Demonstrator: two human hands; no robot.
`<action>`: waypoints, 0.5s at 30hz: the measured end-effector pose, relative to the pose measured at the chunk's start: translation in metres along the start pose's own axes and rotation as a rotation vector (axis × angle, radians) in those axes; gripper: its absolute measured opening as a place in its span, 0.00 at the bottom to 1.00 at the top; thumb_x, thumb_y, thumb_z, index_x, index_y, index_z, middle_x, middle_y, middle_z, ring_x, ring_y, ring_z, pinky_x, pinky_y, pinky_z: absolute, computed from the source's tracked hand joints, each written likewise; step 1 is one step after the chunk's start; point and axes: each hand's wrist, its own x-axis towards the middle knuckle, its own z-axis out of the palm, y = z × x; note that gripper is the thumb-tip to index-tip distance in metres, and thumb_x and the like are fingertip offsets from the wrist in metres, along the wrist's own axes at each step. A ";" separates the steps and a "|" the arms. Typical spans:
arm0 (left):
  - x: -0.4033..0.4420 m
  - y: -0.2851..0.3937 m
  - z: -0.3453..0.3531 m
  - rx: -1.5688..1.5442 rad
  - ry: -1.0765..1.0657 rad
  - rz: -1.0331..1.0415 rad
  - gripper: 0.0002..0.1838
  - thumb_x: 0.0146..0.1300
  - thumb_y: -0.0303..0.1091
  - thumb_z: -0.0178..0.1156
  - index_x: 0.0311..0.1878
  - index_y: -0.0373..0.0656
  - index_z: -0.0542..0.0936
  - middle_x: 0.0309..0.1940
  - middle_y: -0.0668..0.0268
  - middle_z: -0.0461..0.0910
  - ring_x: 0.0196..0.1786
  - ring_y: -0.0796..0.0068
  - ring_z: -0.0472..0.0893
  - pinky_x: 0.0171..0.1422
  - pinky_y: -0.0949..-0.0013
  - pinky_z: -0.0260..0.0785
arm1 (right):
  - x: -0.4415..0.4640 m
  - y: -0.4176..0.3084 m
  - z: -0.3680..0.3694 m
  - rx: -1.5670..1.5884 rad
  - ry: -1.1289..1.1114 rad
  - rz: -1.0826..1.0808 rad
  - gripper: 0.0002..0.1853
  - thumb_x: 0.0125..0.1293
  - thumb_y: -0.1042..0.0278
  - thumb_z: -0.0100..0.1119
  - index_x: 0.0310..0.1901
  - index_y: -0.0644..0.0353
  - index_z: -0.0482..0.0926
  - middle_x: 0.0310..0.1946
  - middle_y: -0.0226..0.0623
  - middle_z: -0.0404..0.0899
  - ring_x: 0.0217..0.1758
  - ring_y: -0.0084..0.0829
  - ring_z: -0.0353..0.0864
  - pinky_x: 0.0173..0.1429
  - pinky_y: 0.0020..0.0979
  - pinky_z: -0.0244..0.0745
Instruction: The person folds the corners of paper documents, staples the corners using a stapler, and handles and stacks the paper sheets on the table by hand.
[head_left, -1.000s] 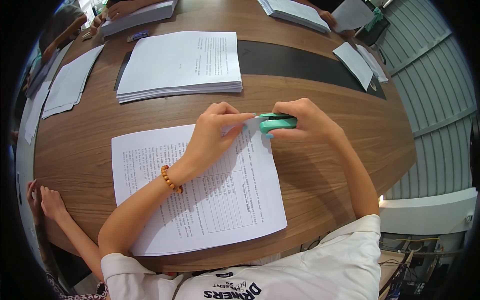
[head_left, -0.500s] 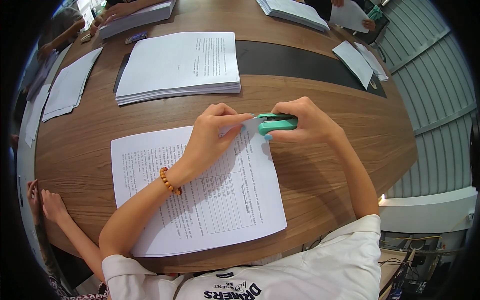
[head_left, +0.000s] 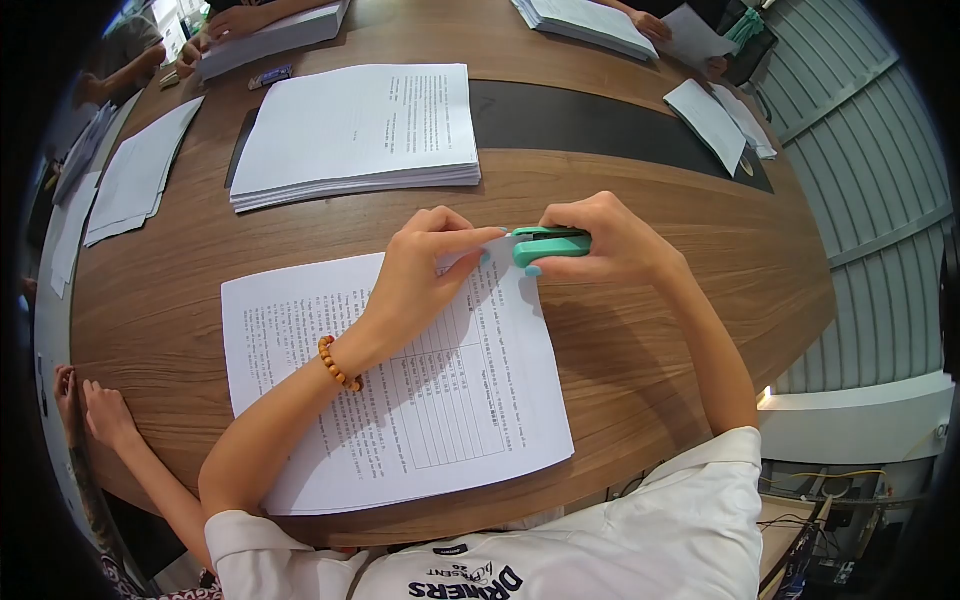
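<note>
Printed sheets of paper (head_left: 450, 400) lie on the table in front of me, with text and a ruled table on the top page. My left hand (head_left: 430, 255) pinches their far right corner between thumb and index finger, and a beaded bracelet circles that wrist. In my right hand (head_left: 610, 240) is a green stapler (head_left: 550, 247), held between thumb and fingers. Its jaws point left and sit at the paper's corner, close to my left fingertips. Whether a staple has gone in cannot be seen.
Beyond the sheets stands a thick paper stack (head_left: 360, 130) on a black table inlay (head_left: 580, 115). Loose papers (head_left: 145, 170) lie at the left and more papers (head_left: 710, 125) at the right. Other people's hands (head_left: 105, 412) rest at the left edge; others handle paper across the table.
The stapler and my right hand have shifted slightly left, further onto the paper's corner. My left hand stays put. Across the table, a person's hands and sheet have moved.
</note>
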 end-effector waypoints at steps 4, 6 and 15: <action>0.000 0.001 0.000 -0.005 -0.006 -0.012 0.15 0.54 0.21 0.60 0.45 0.49 0.83 0.33 0.66 0.76 0.36 0.72 0.73 0.40 0.71 0.69 | 0.001 0.004 0.003 -0.009 0.015 -0.052 0.14 0.52 0.61 0.66 0.25 0.64 0.77 0.12 0.40 0.70 0.13 0.30 0.67 0.21 0.27 0.60; -0.001 0.000 0.000 0.004 -0.007 -0.001 0.15 0.55 0.21 0.60 0.45 0.49 0.83 0.33 0.66 0.76 0.36 0.71 0.73 0.40 0.71 0.69 | 0.002 0.007 0.004 -0.004 -0.010 -0.025 0.13 0.53 0.61 0.65 0.26 0.64 0.76 0.13 0.41 0.69 0.14 0.32 0.66 0.22 0.28 0.61; 0.000 0.001 -0.002 0.045 -0.008 0.017 0.17 0.53 0.18 0.58 0.47 0.44 0.81 0.35 0.65 0.76 0.37 0.74 0.75 0.42 0.75 0.70 | -0.020 0.017 -0.002 0.110 0.051 0.045 0.16 0.52 0.57 0.66 0.34 0.62 0.78 0.18 0.37 0.73 0.19 0.22 0.69 0.21 0.26 0.61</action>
